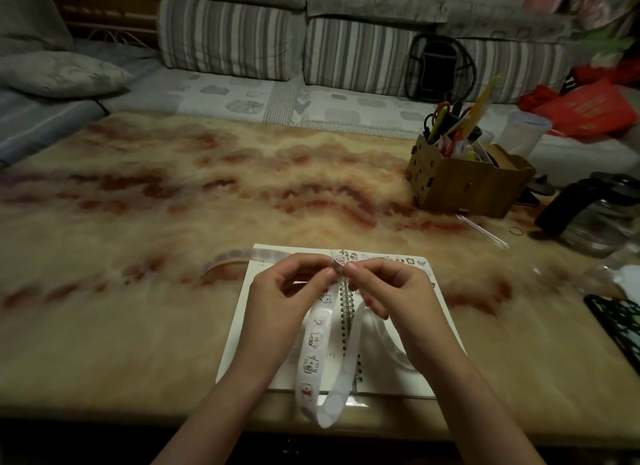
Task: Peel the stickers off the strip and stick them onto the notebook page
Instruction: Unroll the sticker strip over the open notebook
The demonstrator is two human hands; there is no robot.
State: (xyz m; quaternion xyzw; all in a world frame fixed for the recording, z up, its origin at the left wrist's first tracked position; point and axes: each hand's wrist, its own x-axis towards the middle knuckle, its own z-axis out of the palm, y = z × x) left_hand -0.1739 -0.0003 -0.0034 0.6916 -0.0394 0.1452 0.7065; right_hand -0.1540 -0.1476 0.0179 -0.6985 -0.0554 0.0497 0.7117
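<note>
- A cream stone-patterned table [173, 205] with red-brown veins carries everything described here.
- An open spiral-bound notebook with white pages [249, 326] lies flat at the middle of the table's near edge, its wire spine running away from the person.
- A white paper strip of cartoon animal stickers [313, 343] is held up above the spine. It hangs down in a loop that drops past the near edge of the table.
- The left hand [284, 291] pinches the strip's upper part between thumb and curled fingertips, over the top of the left page.
- The right hand [394, 288] pinches the same spot from the other side, so the two sets of fingertips nearly touch. Whether it grips a single sticker or the backing cannot be told.
- A pale translucent length of tape [235, 257] trails left from the hands, across the notebook's top left corner and onto the table.
- A row of small cartoon stickers [381, 258] lines the top edge of the right page.
- A brown cardboard box [464, 184] stands near the far right corner. It holds upright pens, red-handled scissors [445, 113] and a flat yellow piece.
- A glass jug with a black handle [588, 219] sits at the right edge. Its contents cannot be made out.
- A translucent plastic cup [526, 129] stands behind the box.
- A thin rubber band [517, 230] lies between the box and the jug.
</note>
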